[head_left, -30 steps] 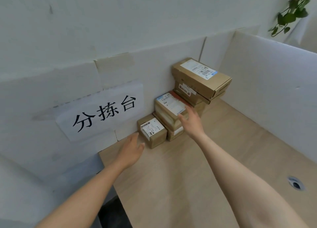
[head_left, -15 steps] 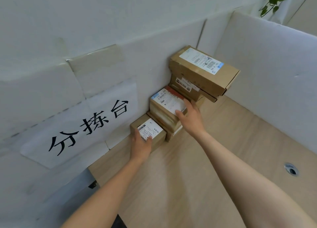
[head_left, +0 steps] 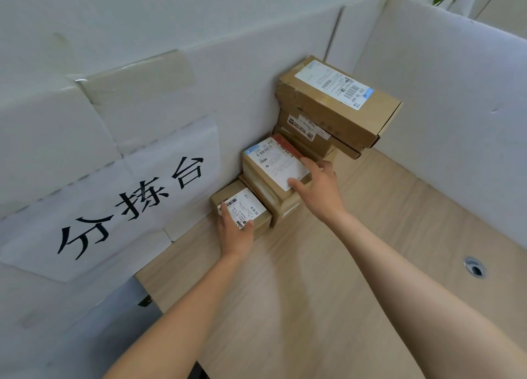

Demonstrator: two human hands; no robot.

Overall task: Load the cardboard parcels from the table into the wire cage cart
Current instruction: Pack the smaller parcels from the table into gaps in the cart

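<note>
Both grips have closed in on the stack since a second ago: the left grip (head_left: 236, 233), then hanging short of the boxes over the counter (head_left: 313, 279), now sits on the small parcel (head_left: 252, 205), and the right grip (head_left: 319, 190) has slid from the side of the labelled parcel (head_left: 273, 165) onto its near corner.

Head view: the left grip clasps the small parcel at its near edge, one finger along the left side and the thumb over the white label. This parcel stands on the counter against the white wall. The right grip grasps the labelled parcel just up and right of the left grip, thumb pressed on the label and fingers wrapped round the right-hand edge. Under that parcel lies a flatter parcel (head_left: 285, 212), touching the small one. Beyond the right grip and higher, a wide parcel (head_left: 328, 110) caps a taller pile in the corner, overhanging a parcel with a red-marked label (head_left: 308, 128) beneath it. All the parcels are on the counter; no cart is in view. Left of the left grip a paper sign (head_left: 128, 202) with black characters is taped to the wall. Far right of the right grip a round cable hole (head_left: 474, 267) is set in the counter, under a white partition (head_left: 442, 93).
</note>
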